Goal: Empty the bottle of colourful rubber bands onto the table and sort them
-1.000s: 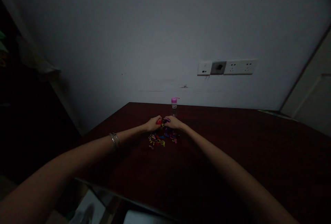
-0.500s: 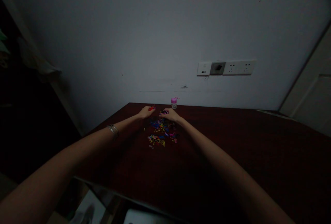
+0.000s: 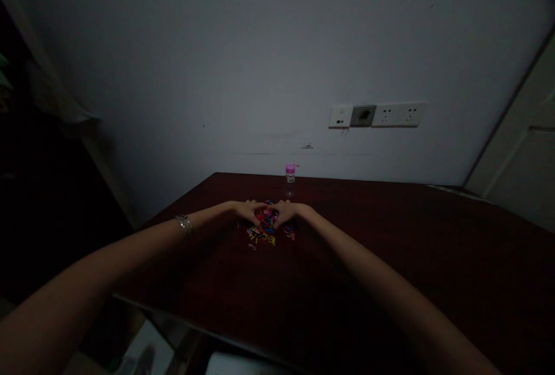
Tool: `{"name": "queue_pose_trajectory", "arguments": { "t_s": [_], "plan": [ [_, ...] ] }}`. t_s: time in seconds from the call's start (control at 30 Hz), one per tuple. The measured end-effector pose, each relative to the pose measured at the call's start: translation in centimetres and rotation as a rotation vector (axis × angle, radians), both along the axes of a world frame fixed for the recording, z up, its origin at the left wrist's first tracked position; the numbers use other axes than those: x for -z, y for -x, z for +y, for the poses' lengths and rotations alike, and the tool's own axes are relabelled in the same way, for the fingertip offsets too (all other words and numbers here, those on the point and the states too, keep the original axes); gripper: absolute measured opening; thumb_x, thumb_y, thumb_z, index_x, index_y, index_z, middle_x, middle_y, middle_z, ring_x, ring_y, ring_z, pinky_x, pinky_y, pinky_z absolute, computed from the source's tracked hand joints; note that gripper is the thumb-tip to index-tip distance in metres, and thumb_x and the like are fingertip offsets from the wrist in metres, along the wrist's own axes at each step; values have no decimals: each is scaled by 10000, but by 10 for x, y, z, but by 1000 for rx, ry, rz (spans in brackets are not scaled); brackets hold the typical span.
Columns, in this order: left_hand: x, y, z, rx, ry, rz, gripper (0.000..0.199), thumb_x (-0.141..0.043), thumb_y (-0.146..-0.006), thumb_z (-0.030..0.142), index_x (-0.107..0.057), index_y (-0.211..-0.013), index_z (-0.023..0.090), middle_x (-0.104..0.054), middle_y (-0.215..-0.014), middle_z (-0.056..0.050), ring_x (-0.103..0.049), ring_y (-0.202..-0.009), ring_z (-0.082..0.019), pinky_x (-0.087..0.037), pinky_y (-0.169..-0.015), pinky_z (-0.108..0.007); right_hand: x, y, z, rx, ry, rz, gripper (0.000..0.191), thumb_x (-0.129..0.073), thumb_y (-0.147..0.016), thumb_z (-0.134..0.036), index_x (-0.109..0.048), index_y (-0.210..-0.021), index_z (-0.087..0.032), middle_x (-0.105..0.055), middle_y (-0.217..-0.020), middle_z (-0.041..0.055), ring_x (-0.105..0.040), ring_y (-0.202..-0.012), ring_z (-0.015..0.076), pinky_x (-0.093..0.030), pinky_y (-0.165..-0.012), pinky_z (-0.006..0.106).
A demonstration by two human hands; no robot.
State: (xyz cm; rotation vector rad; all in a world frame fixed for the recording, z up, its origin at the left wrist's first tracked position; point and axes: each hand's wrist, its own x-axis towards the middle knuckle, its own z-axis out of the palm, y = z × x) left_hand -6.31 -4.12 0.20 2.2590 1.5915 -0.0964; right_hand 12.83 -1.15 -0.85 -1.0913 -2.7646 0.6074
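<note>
My left hand (image 3: pixel 247 210) rests at the left side of a pile of small coloured hair ties (image 3: pixel 269 220), thumb apart from the fingers. From the other side my right hand (image 3: pixel 287 211) curves round the same pile, its thumb also spread away. The fingertips of both hands nearly meet behind the pile. Red, pink, blue and black loops show between the hands; yellow ones lie nearer to me. Whether any ties are caught under the fingers is hidden. Just behind the hands stands a clear bottle (image 3: pixel 290 179) with a pink lid and strap.
The dark red-brown table (image 3: pixel 368 236) reaches back to a pale wall with a row of sockets (image 3: pixel 377 115). Below its front edge, an open space holds a pale object (image 3: pixel 243 364). A white door (image 3: pixel 520 173) stands at the right.
Both hands have come down and nearer to me, from behind the pile to its two sides. The red and dark bunches they held have joined the pile. More of the bottle shows.
</note>
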Motion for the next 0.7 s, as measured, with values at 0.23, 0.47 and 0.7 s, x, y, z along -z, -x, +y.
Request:
{"name": "queue_pose_trajectory", "arguments": {
  "t_s": [0.23,0.47,0.7],
  "plan": [
    [13,-19,1,-13,-155,2,545,-619,-587,254,-518,-1110,135,-599,-1032,-75,-557,-927,-209,-434,-799,-263,12,14,-12,21,-50,148,396,-627,-670,-175,-620,-1065,-180,-636,-1072,98,-583,-991,241,-427,-838,289],
    [1,-7,9,-197,-265,-11,216,-531,-687,230,-561,-885,147,-629,-894,-59,-573,-797,-170,-413,-651,-211,6,8,-2,192,-100,286,276,-520,-773,-177,-591,-1039,-165,-643,-1039,104,-586,-958,211,-419,-770,251],
    [-26,13,23,-249,-353,-203,198,-472,-765,320,-548,-688,154,-578,-635,-24,-535,-609,-129,-376,-546,-194,-20,12,12,294,-64,447,336,-402,-859,-371,-627,-800,-129,-635,-731,61,-573,-680,148,-398,-574,210]
  ]
}}
